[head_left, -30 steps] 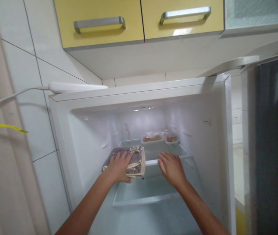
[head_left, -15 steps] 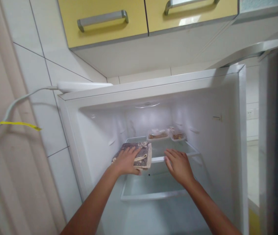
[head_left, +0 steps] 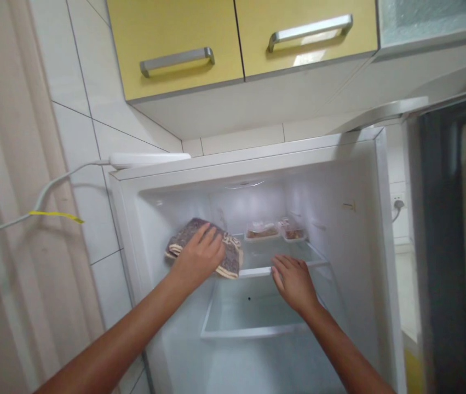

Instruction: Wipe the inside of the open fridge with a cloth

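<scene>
A folded grey-brown patterned cloth (head_left: 183,241) with cream edging is under my left hand (head_left: 202,254), by the left inner wall of an open refrigerator. The fingers of that hand lie over the cloth and grip it; the thumb is hidden. My right hand (head_left: 294,284) is at the front edge of the upper glass shelf (head_left: 255,272), its fingers close together and bent over that edge. Toward the back of this shelf sit two clear plastic containers of food, one on the left (head_left: 262,232) and one on the right (head_left: 293,233).
Below is a lower glass shelf (head_left: 253,332) with a white front rim. The refrigerator door (head_left: 438,246) stands open at the right. Yellow cabinets (head_left: 183,33) hang overhead. A white cable (head_left: 50,186) with a yellow tag runs along the left to a white device (head_left: 146,160) on the refrigerator top.
My left hand has moved left and slightly up with the cloth, which is now turned and tilted toward the left wall. My right hand stays at the shelf edge. The view has shifted a little.
</scene>
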Demonstrator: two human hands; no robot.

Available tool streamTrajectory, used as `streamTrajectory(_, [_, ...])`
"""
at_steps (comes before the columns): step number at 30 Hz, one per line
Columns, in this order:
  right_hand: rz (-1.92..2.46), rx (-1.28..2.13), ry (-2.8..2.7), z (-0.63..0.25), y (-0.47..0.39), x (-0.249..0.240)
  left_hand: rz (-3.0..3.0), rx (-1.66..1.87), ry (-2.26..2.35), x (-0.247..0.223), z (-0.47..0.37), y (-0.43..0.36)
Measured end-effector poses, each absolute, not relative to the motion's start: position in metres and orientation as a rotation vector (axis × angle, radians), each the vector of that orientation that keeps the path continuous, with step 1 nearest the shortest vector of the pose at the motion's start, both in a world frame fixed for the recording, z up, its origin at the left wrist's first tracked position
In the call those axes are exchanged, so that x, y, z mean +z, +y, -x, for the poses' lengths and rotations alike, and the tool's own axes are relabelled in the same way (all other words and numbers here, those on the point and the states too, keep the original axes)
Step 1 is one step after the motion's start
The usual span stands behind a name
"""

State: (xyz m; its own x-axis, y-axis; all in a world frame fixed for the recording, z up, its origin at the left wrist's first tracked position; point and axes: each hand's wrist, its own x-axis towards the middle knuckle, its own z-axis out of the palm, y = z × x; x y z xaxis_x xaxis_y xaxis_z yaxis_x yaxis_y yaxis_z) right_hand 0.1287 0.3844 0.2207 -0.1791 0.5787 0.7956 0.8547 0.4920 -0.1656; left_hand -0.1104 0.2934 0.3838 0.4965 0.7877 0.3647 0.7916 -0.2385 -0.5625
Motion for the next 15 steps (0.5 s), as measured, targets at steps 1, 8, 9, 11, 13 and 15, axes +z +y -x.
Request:
streamTrajectory(1, [1.188, -0.403, -1.873, -0.128, 0.385, 0.22, 1.972, -0.053, -1.337, 0.391, 0.116, 0.292])
streamTrajectory(8, [1.181, -0.393, -1.851, -0.127, 0.384, 0.22, 1.687, 0.08, -1.594, 0.394, 0.144, 0.306])
streamTrajectory(9, [1.179, -0.39, -1.852, -0.127, 0.384, 0.22, 1.663, 0.099, -1.604, 0.396, 0.144, 0.314])
streamTrajectory(11, [1.173, -0.387, -1.85, -0.128, 0.384, 0.22, 1.656, 0.095, -1.623, 0.404, 0.141, 0.336])
streamTrajectory(13, [1.162, -0.389, -1.845, -0.128, 0.384, 0.22, 1.7, 0.023, -1.653, 0.413, 0.138, 0.361])
streamTrajectory(15, [1.149, -0.399, -1.833, -0.128, 0.385, 0.219, 1.76, -0.081, -1.692, 0.419, 0.137, 0.387])
